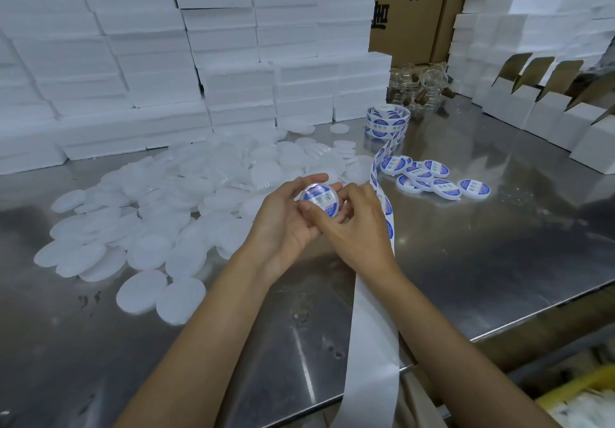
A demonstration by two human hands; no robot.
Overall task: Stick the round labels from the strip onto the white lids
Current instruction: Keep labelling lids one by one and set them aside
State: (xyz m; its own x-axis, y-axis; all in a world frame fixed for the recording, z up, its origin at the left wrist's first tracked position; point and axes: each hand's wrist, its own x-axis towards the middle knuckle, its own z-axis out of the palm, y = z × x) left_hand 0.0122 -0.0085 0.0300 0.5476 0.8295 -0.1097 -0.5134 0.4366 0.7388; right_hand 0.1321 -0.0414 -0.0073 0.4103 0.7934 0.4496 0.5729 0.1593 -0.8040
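Both hands are meeting over the counter (pixel 466 261): the left hand (pixel 283 224) is cradling a white lid (pixel 320 202) in curled fingers, while the right hand (pixel 356 224), nearer the label strip (pixel 382 194), is pressing its label down.

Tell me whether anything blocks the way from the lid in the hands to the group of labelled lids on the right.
Only the label strip: it runs across the table between the held lid and the labelled lids.
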